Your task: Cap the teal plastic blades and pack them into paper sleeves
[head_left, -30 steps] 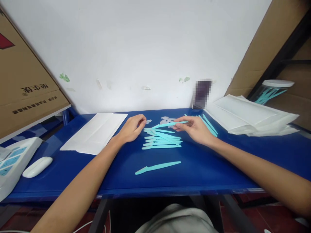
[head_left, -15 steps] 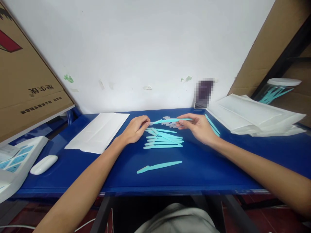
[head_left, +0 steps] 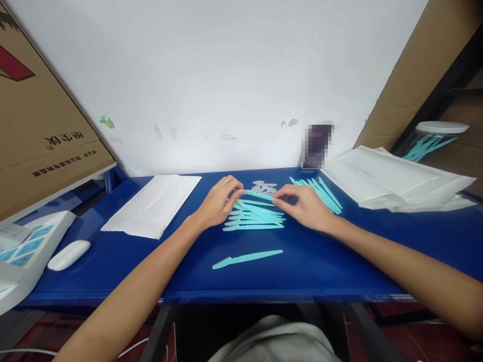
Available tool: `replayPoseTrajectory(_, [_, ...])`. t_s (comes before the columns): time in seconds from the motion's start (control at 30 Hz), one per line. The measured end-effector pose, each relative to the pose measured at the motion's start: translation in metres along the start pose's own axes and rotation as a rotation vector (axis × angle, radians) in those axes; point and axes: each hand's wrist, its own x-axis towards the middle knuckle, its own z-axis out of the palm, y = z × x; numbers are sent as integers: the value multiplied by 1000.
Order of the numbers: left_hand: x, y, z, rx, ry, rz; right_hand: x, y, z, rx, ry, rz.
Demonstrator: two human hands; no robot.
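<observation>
A turquoise eyebrow razor is stretched between my two hands above the table. My left hand pinches its left end, and the fingers hide the blade and any cover there. The thumb and forefinger of my right hand close on the tip of its handle. Just below lies a pile of turquoise razors, roughly side by side. Behind the held razor is a small heap of translucent blade covers. One single razor rests nearer the front edge, and more razors lie fanned out beyond my right hand.
White envelopes lie at left and stacked at right. A lidded jar with turquoise razors stands far right. A white case and a white device are at left. A phone leans on the wall.
My right hand has slid left and down to the razor's handle tip, uncovering the fanned razors. My left hand has moved slightly right; the razor now slopes down to the right.
</observation>
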Motion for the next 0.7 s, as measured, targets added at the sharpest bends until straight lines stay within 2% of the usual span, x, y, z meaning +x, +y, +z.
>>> replayPoseTrajectory(0.1, [1,-5,-2,-37,53,-60,-3,-2,5,-117,-78,-133])
replayPoseTrajectory(0.2, [12,-19,-1,-88,89,-195,-8,-7,12,-194,-177,-184])
replayPoseTrajectory(0.27, [24,-31,4,-62,-5,-246,-11,-12,16,-247,-248,-188])
replayPoseTrajectory(0.33, [37,-40,12,32,-188,-218,-14,-17,16,-291,-293,-216])
replayPoseTrajectory(0.4, [49,-44,23,163,-372,-171,-17,-24,13,-301,-344,-286])
replayPoseTrajectory(0.47, [56,-43,33,287,-491,-162,-20,-30,9,-284,-437,-390])
replayPoseTrajectory(0.57, [57,-43,38,398,-531,-169,-23,-39,6,-240,-584,-507])
replayPoseTrajectory(0.7, [51,-56,30,374,-440,-173,-23,-41,8,-227,-621,-528])
